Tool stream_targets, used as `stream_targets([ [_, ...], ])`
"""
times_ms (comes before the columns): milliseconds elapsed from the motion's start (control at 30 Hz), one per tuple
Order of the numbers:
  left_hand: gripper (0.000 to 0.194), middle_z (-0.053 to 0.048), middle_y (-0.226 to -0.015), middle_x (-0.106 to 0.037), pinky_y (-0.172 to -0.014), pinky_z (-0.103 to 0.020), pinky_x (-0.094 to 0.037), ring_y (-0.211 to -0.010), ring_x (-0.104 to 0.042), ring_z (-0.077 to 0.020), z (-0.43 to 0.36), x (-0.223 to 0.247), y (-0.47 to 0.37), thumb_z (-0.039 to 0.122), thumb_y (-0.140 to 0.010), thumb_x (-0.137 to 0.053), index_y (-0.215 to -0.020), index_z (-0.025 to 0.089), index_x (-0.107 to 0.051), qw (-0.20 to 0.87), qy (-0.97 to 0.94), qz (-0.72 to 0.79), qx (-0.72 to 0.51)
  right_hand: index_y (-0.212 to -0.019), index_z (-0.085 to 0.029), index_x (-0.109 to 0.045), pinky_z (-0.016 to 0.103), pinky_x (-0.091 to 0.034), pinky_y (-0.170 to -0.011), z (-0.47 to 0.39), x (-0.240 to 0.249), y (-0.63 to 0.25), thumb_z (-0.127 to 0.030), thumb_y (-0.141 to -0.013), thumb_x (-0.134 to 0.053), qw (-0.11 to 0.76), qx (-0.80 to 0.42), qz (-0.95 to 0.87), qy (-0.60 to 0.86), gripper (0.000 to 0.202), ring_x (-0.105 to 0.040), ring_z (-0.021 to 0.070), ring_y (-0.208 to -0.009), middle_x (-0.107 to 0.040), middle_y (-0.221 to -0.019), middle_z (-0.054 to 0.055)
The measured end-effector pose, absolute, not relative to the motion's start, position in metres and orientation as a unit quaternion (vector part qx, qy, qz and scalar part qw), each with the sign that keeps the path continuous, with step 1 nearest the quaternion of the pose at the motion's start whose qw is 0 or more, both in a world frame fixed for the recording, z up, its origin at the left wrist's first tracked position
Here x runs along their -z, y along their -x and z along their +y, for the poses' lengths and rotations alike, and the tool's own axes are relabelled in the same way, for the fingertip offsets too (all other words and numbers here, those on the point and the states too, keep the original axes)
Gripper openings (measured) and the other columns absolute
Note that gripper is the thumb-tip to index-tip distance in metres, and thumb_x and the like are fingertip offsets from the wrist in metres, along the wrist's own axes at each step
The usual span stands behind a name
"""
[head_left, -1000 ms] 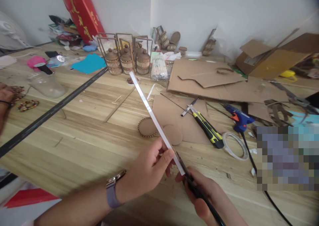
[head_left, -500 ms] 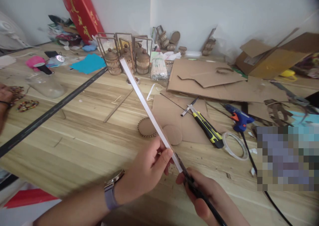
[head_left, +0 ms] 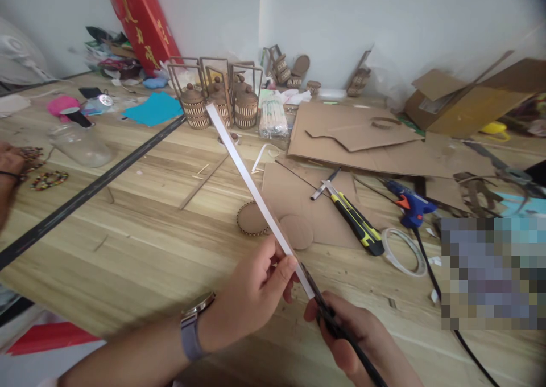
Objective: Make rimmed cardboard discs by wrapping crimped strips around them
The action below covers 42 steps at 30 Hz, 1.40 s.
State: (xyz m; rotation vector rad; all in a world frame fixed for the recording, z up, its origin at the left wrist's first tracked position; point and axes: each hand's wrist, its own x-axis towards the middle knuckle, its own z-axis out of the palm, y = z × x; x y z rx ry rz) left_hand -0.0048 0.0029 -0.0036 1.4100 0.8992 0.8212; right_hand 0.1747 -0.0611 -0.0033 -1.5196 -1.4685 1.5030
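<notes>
My left hand [head_left: 256, 287], with a watch on its wrist, pinches a long white strip [head_left: 251, 185] between thumb and fingers. The strip slants up and away over the table towards the small woven baskets. Black-handled scissors [head_left: 335, 324] are in my right hand [head_left: 362, 330], whose fingers wrap round the handles. Their dark blades lie along the strip's lower right edge, close to my left fingertips. Whether the blades are parted is hard to make out. Beyond my left hand lie a cardboard oval with a patterned rim [head_left: 251, 218] and a plain cardboard disc [head_left: 296, 231].
A yellow-black utility knife [head_left: 357, 219], a roll of tape [head_left: 405, 252] and a blue glue gun [head_left: 412, 202] lie to the right. Cardboard sheets [head_left: 336, 125] and lidded woven baskets [head_left: 246, 107] stand behind. Another person's hand [head_left: 11, 162] is at the left, by a clear jar [head_left: 85, 145].
Both hands keep the same hold on the strip and scissors. The whole view has shifted very slightly; nothing else visibly differs.
</notes>
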Motion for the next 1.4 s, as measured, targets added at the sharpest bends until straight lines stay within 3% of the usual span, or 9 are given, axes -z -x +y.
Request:
stream_targets([
  [567,0.034,0.002,-0.07,-0.055,-0.056,-0.021,-0.044,-0.059,-0.055,-0.0095,0.004,0.006,0.005,0.049,-0.1,-0.041,-0.087,0.018,-0.05,0.594,-0.613,0.392,-0.344,-0.084,-0.02,-0.061,0.026,-0.019,-0.05,-0.064,0.01,-0.175,-0.096,-0.062,-0.035,0.271,-0.508,-0.581,0.575,0.083,-0.026,0.0109,-0.051,-0.03,-0.055,-0.007],
  [900,0.035,0.0,-0.072,-0.058,-0.06,-0.023,-0.041,-0.064,-0.054,-0.0111,0.003,0.007,0.005,0.05,-0.1,-0.04,-0.091,0.018,-0.052,0.579,-0.641,0.402,-0.305,-0.081,-0.021,-0.059,0.025,-0.026,-0.047,-0.063,0.012,-0.176,-0.097,-0.062,-0.032,0.275,-0.505,-0.587,0.57,0.084,-0.028,0.0107,-0.05,-0.036,-0.056,-0.006],
  [1400,0.035,0.001,-0.072,-0.055,-0.058,-0.023,-0.04,-0.062,-0.051,-0.0113,0.004,0.009,0.004,0.05,-0.101,-0.037,-0.093,0.018,-0.05,0.575,-0.645,0.404,-0.302,-0.083,-0.021,-0.062,0.025,-0.021,-0.049,-0.065,0.024,-0.18,-0.095,-0.062,-0.037,0.271,-0.501,-0.588,0.574,0.081,-0.027,0.0115,-0.053,-0.033,-0.057,-0.006],
])
